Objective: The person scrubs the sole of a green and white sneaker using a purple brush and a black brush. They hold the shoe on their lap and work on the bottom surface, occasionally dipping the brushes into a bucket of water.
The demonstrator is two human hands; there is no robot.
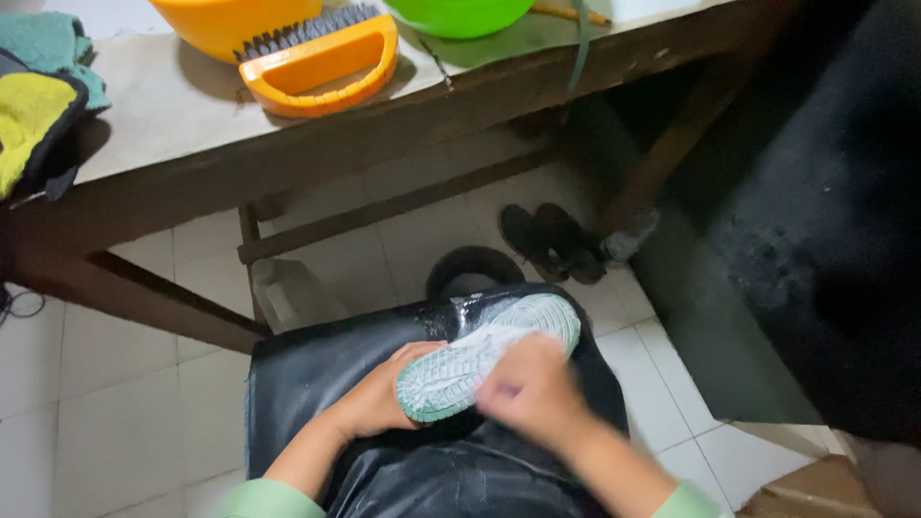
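A shoe (484,355) lies sole up on my lap, over a wet black apron (317,369). Its pale green sole is covered with white soap foam. My left hand (379,398) grips the shoe at its near end from underneath. My right hand (528,388) rests on the sole near the middle, blurred by motion, fingers closed; whether it holds anything is hidden.
A wooden table (192,144) stands ahead with an orange scrub brush (321,62), an orange basin (225,24), a green basin (460,14) and yellow and teal cloths (34,96). Dark sandals (552,240) lie on the white tiled floor under it. A dark slab (806,240) stands at right.
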